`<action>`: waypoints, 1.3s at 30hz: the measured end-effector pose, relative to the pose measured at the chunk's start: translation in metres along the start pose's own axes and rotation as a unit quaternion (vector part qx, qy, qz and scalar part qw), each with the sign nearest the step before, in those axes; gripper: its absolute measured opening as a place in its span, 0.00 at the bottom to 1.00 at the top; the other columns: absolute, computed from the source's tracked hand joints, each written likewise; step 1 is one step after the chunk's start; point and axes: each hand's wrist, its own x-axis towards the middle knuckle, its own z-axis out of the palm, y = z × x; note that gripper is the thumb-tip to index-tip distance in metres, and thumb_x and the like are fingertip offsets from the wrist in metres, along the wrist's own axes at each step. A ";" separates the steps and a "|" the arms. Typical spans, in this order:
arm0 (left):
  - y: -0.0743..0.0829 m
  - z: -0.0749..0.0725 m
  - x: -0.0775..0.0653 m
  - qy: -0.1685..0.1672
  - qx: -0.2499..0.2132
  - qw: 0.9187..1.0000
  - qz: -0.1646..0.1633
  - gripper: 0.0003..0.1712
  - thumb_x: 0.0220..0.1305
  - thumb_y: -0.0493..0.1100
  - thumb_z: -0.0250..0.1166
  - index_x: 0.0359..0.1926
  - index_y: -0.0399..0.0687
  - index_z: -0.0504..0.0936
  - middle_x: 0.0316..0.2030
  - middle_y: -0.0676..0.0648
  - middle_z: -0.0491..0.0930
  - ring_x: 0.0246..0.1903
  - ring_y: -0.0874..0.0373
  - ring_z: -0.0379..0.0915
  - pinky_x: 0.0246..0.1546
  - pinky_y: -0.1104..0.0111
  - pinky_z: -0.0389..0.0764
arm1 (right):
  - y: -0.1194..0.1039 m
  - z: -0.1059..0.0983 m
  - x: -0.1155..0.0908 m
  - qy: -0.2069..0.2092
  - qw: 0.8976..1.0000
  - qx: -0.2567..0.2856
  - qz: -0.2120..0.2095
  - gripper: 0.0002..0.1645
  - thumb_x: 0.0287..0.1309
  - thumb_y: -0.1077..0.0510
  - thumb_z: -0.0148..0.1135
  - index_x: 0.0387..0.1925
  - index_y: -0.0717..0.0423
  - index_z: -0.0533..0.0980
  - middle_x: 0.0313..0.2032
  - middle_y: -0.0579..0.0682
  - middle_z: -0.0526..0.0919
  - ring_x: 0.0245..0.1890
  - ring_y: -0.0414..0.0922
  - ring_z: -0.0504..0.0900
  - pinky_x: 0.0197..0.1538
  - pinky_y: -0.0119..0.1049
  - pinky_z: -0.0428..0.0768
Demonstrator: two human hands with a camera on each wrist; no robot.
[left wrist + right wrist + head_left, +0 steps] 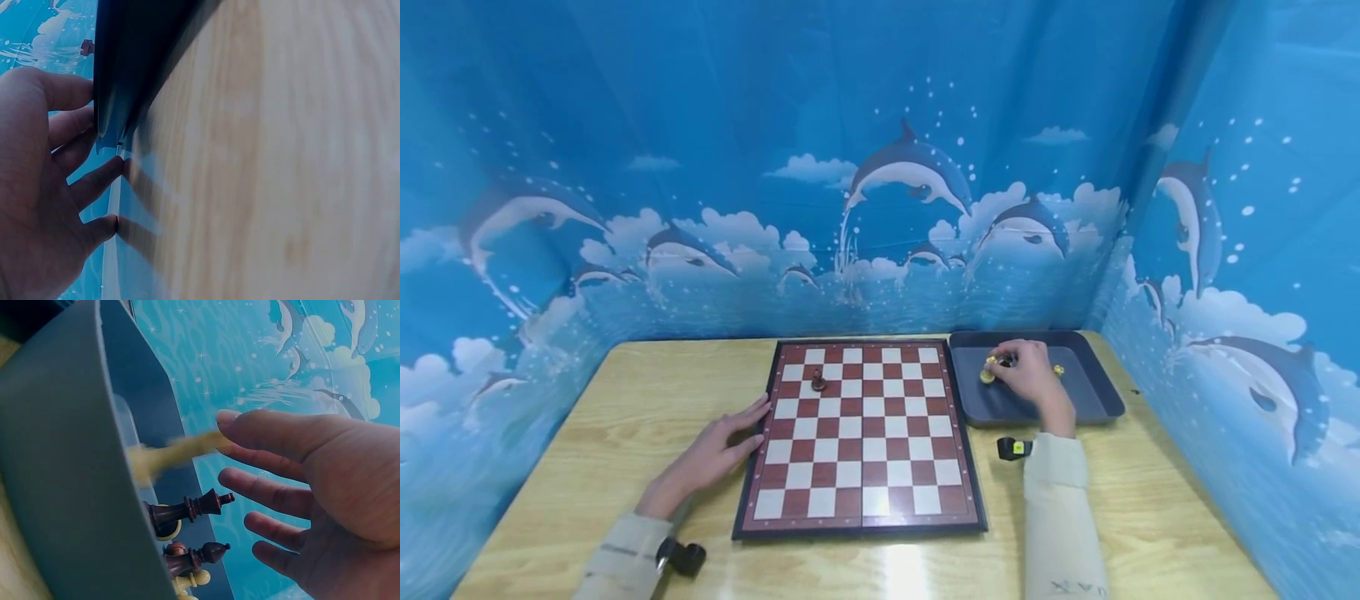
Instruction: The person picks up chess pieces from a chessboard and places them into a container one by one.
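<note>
My right hand point(1033, 371) is over the grey tray point(1097, 396), thumb and fingertip pinching a pale yellow chess piece point(178, 455) by its top. The piece tilts and is blurred in the right wrist view, its kind unclear. Below it in that view stand a dark king point(199, 505), a dark bishop point(209, 553) and a pale pawn point(199, 578). My left hand point(718, 450) lies at the left edge of the chessboard point(874, 433), fingers spread, fingertips against the frame. One dark brown chess piece point(817, 381) is on the board's far left part.
The board lies on a light wooden table point(647, 400), with the tray against its right side. Behind both hangs a blue dolphin-print curtain point(880, 250). Another pale piece point(1058, 370) shows in the tray to the right of my hand.
</note>
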 end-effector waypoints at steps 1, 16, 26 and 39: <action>0.000 0.000 0.000 0.000 0.001 1.000 -0.001 0.32 0.76 0.48 0.57 0.76 0.47 0.63 0.79 0.43 0.53 0.75 0.33 0.53 0.73 0.32 0.47 | -0.001 -0.001 0.000 0.000 1.000 0.001 0.002 0.14 0.64 0.60 0.68 0.47 0.66 0.84 0.53 0.67 0.83 0.61 0.66 0.67 0.67 0.62 0.62; -0.001 0.000 0.000 0.004 -0.003 1.000 0.003 0.32 0.76 0.48 0.57 0.76 0.46 0.63 0.79 0.42 0.53 0.74 0.33 0.53 0.73 0.31 0.45 | -0.011 -0.007 -0.002 -0.010 0.999 0.033 0.028 0.22 0.67 0.59 0.65 0.58 0.66 0.78 0.58 0.68 0.80 0.53 0.63 0.80 0.55 0.59 0.80; -0.002 0.000 -0.001 0.003 0.001 1.000 0.006 0.33 0.76 0.49 0.57 0.76 0.47 0.63 0.79 0.43 0.54 0.75 0.34 0.53 0.72 0.31 0.46 | -0.019 -0.009 -0.005 -0.014 0.998 0.045 0.036 0.23 0.69 0.58 0.64 0.62 0.62 0.76 0.63 0.66 0.78 0.61 0.66 0.77 0.59 0.60 0.80; -0.004 0.001 -0.001 0.008 -0.002 1.000 0.013 0.33 0.76 0.50 0.57 0.76 0.46 0.63 0.78 0.42 0.54 0.74 0.33 0.53 0.73 0.31 0.44 | -0.032 -0.009 -0.004 -0.007 0.987 0.158 -0.025 0.23 0.68 0.58 0.66 0.61 0.62 0.77 0.58 0.63 0.82 0.57 0.58 0.82 0.59 0.52 0.83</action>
